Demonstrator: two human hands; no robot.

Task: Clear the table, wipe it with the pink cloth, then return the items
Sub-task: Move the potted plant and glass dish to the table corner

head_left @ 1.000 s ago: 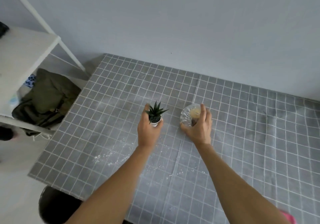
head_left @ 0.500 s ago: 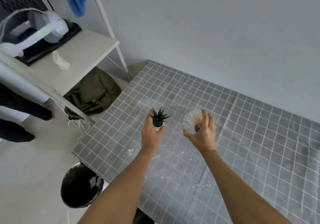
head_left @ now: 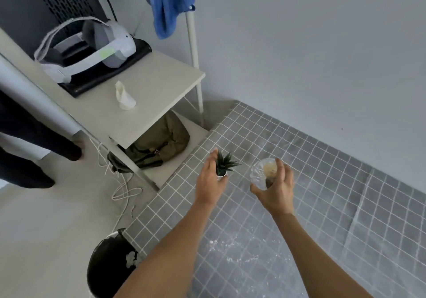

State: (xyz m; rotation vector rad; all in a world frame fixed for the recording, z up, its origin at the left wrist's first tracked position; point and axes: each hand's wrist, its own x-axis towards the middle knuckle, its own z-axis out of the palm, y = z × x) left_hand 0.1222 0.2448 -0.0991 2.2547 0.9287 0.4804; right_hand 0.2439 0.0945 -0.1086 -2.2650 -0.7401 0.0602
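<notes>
My left hand (head_left: 211,182) grips a small spiky green plant (head_left: 223,165) in a white pot, held above the left edge of the grey tiled table (head_left: 334,205). My right hand (head_left: 276,188) holds a clear glass bowl (head_left: 261,173) with something yellowish inside, also lifted above the table. White crumbs or powder (head_left: 242,254) are scattered on the tiles near my forearms. The pink cloth is not in view.
A white shelf unit (head_left: 156,85) stands left of the table, carrying a white headset (head_left: 92,46) and a crumpled tissue (head_left: 124,97); an olive bag (head_left: 161,143) lies on its lower shelf. A blue cloth (head_left: 168,0) hangs above. A black bin (head_left: 110,265) sits below. Another person's legs (head_left: 34,155) stand far left.
Both hands have lifted the plant and the bowl off the table and carried them left toward the shelf. The view has swung left, bringing the shelf top into sight.
</notes>
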